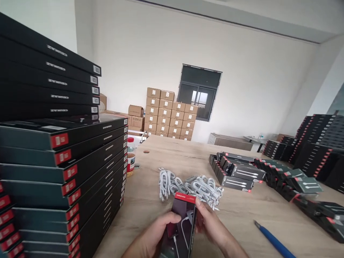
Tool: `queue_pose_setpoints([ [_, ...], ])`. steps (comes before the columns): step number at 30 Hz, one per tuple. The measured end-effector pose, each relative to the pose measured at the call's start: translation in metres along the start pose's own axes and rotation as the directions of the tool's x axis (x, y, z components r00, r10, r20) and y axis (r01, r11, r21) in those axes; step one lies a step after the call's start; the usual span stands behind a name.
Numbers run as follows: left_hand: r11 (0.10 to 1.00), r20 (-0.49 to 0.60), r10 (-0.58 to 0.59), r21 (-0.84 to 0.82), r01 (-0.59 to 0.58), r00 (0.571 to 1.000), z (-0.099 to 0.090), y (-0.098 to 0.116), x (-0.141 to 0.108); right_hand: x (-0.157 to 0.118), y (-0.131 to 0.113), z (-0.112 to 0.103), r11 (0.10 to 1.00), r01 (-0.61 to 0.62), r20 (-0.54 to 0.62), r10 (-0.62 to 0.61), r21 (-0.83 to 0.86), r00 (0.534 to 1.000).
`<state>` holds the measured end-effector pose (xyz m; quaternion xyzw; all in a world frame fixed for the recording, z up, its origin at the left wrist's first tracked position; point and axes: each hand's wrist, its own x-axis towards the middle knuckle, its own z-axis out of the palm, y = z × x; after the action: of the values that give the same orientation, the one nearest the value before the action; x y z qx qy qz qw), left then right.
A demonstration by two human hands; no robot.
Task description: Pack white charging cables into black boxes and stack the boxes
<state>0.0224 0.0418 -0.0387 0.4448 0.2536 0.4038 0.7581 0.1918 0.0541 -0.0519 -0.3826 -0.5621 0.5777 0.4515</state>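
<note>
Between my two hands is a black cable box (185, 211) with a red top edge and a picture of a phone and white cable on its face. My left hand (158, 229) grips its left side, thumb lying across the front. On the right side, my right hand (208, 220) holds the box near its upper edge, with most of its fingers hidden behind it. Just beyond the box, bundles of white cables (199, 186) lie in a loose heap on the wooden table (166, 150).
Tall stacks of flat black boxes (88, 157) rise at the left, beside a bottle with a red cap (130, 157). Small cable boxes (239, 172) are piled to the right, with more stacks (309, 143) behind. A blue-handled tool (274, 240) lies front right. Brown cartons (170, 114) stand against the wall.
</note>
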Motion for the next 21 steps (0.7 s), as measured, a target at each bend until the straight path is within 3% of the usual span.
queue_pose_setpoints([
  [3,0.999,0.038,-0.03,0.03,0.029,0.999,-0.003,-0.002,0.004,-0.006,0.013,-0.001,0.996,0.028,-0.139,-0.016,0.081,0.99],
  [6,0.991,-0.007,-0.032,0.133,0.032,0.999,-0.005,-0.006,0.006,-0.011,0.009,-0.01,0.989,0.102,-0.203,-0.079,0.109,0.976],
  [10,0.874,-0.027,0.156,0.469,-0.125,0.987,0.001,-0.004,-0.001,-0.014,-0.002,-0.012,0.982,0.181,-0.229,-0.163,0.059,0.96],
  [13,0.766,-0.062,0.23,0.627,-0.141,0.971,0.008,0.001,-0.01,-0.016,-0.003,-0.01,0.974,0.223,-0.194,-0.21,0.049,0.958],
  [16,0.78,-0.056,0.238,0.606,-0.157,0.97,0.011,0.006,-0.011,-0.014,0.0,-0.008,0.958,0.257,-0.157,-0.236,0.128,0.959],
  [21,0.942,-0.181,0.113,0.332,-0.048,0.977,0.002,0.008,-0.003,-0.009,0.008,-0.002,0.947,0.271,-0.158,-0.246,0.17,0.956],
])
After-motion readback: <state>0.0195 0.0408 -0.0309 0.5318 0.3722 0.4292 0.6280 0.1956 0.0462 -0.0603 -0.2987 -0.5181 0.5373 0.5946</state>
